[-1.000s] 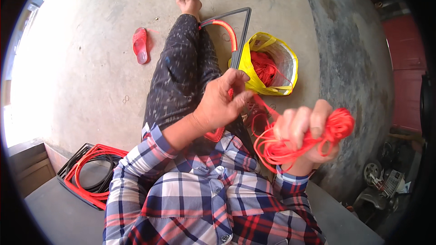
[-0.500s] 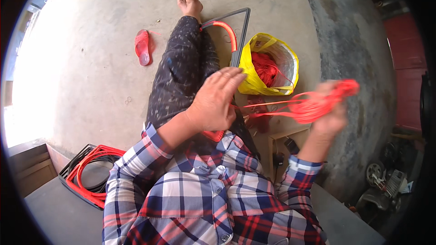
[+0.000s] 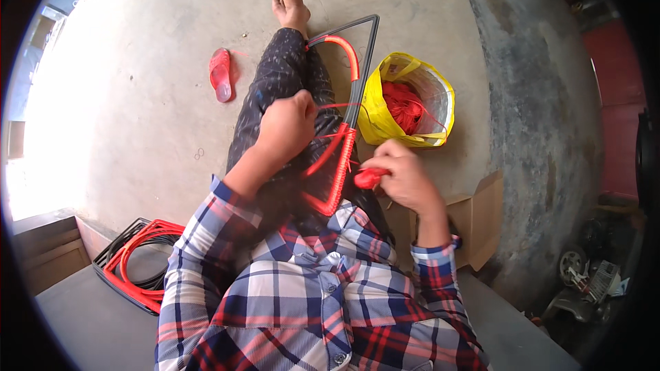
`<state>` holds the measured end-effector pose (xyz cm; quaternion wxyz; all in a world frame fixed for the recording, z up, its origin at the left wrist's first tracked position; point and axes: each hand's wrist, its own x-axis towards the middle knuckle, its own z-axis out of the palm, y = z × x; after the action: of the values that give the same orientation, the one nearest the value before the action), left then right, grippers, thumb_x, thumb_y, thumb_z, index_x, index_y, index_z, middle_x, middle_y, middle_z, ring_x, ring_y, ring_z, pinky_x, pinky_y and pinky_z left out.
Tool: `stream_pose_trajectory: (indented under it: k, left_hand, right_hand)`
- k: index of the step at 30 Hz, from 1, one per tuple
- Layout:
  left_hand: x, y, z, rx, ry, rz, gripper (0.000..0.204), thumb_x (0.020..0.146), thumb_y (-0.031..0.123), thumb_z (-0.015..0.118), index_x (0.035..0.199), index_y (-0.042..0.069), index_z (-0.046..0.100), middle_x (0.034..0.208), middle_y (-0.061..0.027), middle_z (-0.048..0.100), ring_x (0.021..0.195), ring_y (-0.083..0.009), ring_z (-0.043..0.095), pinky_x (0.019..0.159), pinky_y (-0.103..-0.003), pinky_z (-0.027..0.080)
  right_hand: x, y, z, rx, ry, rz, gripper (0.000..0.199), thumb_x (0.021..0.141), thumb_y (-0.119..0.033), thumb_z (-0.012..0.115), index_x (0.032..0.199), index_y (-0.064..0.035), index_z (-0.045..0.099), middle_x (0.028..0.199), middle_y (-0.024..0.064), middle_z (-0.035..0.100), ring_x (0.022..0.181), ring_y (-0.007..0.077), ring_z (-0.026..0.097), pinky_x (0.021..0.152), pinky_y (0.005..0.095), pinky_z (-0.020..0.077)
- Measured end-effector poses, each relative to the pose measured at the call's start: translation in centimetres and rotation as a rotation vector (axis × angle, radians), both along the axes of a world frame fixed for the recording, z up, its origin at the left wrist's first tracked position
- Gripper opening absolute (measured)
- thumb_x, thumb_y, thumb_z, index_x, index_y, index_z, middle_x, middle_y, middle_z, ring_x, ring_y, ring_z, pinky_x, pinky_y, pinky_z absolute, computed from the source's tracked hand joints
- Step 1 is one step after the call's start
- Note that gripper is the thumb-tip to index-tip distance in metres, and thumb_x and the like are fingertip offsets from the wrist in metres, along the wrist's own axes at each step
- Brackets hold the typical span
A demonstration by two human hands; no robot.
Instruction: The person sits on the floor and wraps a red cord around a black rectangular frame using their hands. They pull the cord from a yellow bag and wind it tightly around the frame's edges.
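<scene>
Across my lap lies an angular black rod frame (image 3: 370,55), with red cord wrapped closely along its near side (image 3: 342,168) and over part of a curved inner piece (image 3: 352,57). My left hand (image 3: 287,124) is closed in a fist left of the frame, above my thigh, gripping a red cord (image 3: 333,105) that runs to the rods. On the frame's right side, my right hand (image 3: 407,175) is closed around a bunched hank of red cord (image 3: 369,178). Some cord and the frame's near left part are blurred, and the left hand's fingertips are hidden.
An upright yellow bag (image 3: 377,118) holding more red cord (image 3: 404,106) stands right of the frame. A pink-red slipper (image 3: 221,75) lies on the floor to the left. Black and red frames (image 3: 134,295) rest on the grey bench beside me. Brown cardboard (image 3: 482,223) is at my right.
My right hand has come in from the far right to beside the frame with the cord hank. My left hand has moved left and closed on a cord, uncovering the wrapped side.
</scene>
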<state>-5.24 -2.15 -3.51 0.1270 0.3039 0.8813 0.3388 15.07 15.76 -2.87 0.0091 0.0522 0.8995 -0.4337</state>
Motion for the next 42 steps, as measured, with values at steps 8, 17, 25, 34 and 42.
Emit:
stream_pose_trajectory:
  k: [8, 17, 25, 34, 42]
  left_hand:
    - [4.3, -1.8, -0.8, -0.111, -0.390, -0.121, 0.039, 0.097, 0.034, 0.063, 0.097, -0.005, 0.062, 0.072, -0.0182, 0.067, 0.072, -0.0302, 0.070, 0.066, -0.039, 0.054]
    - [5.3, -2.8, -1.2, 0.254, -0.277, 0.079, 0.010, 0.091, 0.009, 0.067, 0.094, 0.001, 0.060, 0.075, -0.0187, 0.067, 0.068, -0.0291, 0.070, 0.063, -0.036, 0.054]
    - [4.8, -1.4, 5.2, 0.475, -0.195, -0.082, 0.001, 0.098, 0.003, 0.058, 0.099, 0.002, 0.058, 0.077, -0.0025, 0.056, 0.073, -0.0076, 0.051, 0.067, -0.024, 0.046]
    - [3.5, 0.1, 1.9, 0.795, -0.999, 0.424, 0.014, 0.098, 0.016, 0.055, 0.086, 0.010, 0.056, 0.076, 0.0018, 0.053, 0.065, -0.0088, 0.049, 0.062, -0.024, 0.042]
    - [4.2, 1.4, 1.8, 0.645, -1.068, 0.188, 0.009, 0.094, 0.015, 0.063, 0.090, 0.009, 0.060, 0.082, 0.0037, 0.057, 0.074, -0.0076, 0.050, 0.072, -0.024, 0.041]
  right_hand:
    - [-4.5, -3.4, -3.2, -0.289, -0.121, -0.204, 0.041, 0.077, -0.014, 0.077, 0.111, -0.0006, 0.060, 0.087, 0.0154, 0.071, 0.083, 0.0348, 0.070, 0.076, 0.0422, 0.0538]
    - [-3.8, -3.7, -3.1, -0.466, 0.080, -0.273, 0.031, 0.081, -0.012, 0.074, 0.106, -0.0002, 0.062, 0.090, 0.0089, 0.069, 0.081, 0.0174, 0.067, 0.076, 0.0329, 0.0533]
    - [-6.1, -4.6, 2.6, 0.039, 0.424, -0.179, 0.028, 0.078, -0.012, 0.081, 0.100, -0.0025, 0.067, 0.108, 0.0097, 0.064, 0.104, 0.0269, 0.060, 0.087, 0.0362, 0.0515]
    - [-4.4, -3.9, 1.8, -1.038, 0.250, -0.518, 0.038, 0.078, -0.005, 0.083, 0.110, -0.0061, 0.063, 0.107, 0.0026, 0.064, 0.101, 0.0124, 0.061, 0.094, 0.0288, 0.0493]
    - [2.3, 8.4, 5.2, -1.261, 0.850, -0.562, 0.029, 0.100, -0.034, 0.059, 0.111, -0.0079, 0.062, 0.104, 0.0101, 0.065, 0.099, 0.0239, 0.061, 0.096, 0.0434, 0.0471]
